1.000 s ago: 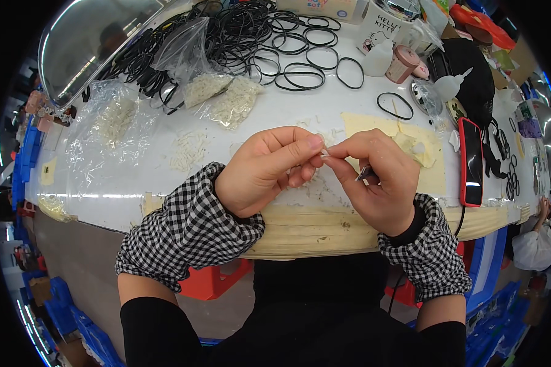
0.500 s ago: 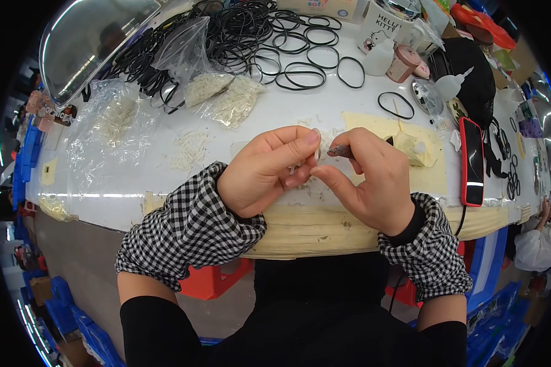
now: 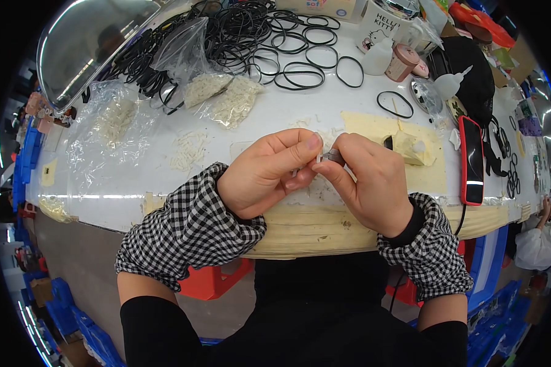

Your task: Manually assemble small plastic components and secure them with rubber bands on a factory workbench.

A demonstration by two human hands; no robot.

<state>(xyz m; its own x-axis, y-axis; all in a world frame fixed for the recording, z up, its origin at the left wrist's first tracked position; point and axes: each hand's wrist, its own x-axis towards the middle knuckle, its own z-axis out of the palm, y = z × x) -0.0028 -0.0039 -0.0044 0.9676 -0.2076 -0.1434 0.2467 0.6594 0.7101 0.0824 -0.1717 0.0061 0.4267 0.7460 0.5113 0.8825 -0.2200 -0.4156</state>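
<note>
Head view: left hand [image 3: 266,172] over the white surface [image 3: 220,136], its grip pinching a small white piece [image 3: 319,158] between thumb and fingertip. Right hand [image 3: 376,177] just beside it, grip pinching a small grey tool [image 3: 333,156]. Piece sits at the left fingertips, between both hands, next to the tool; can't tell if they touch. Loose white bits [image 3: 190,150] lie left of the hands, clear bag [image 3: 234,105] of more beyond.

The tool [image 3: 333,156] looks dull metal, the sleeves [image 3: 187,223] matt cloth, the tabletop [image 3: 321,104] glossy.
</note>
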